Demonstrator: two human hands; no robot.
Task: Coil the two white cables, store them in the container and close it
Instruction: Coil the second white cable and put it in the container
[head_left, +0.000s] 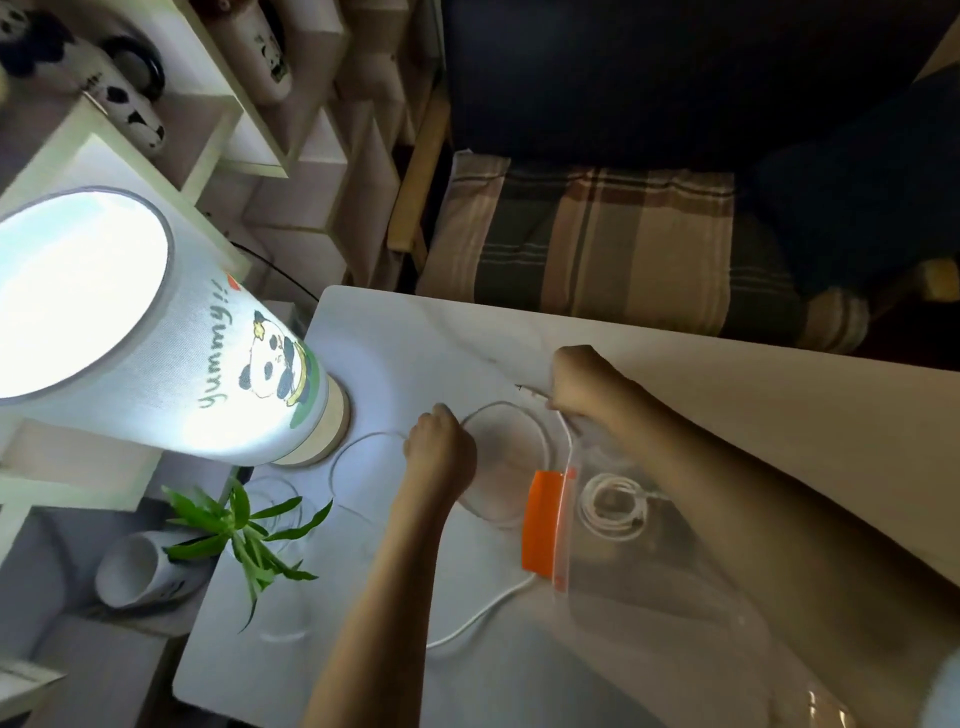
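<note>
Both hands, the left hand (439, 452) and right hand (582, 382), pinch the loose cable (488, 613); its slack loops could spring apart or snag the container (649, 561) latch (543, 519).

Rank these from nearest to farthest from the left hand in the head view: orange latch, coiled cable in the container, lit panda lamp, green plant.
From the left hand:
1. Orange latch, just to its right on the container's edge.
2. Coiled cable, farther right, inside the clear container.
3 and 4. Panda lamp, to the left, and green plant, lower left: too close to call.

One white cable (615, 506) coiled inside clear container (675, 582), second white cable (511, 415) looped outside
</note>
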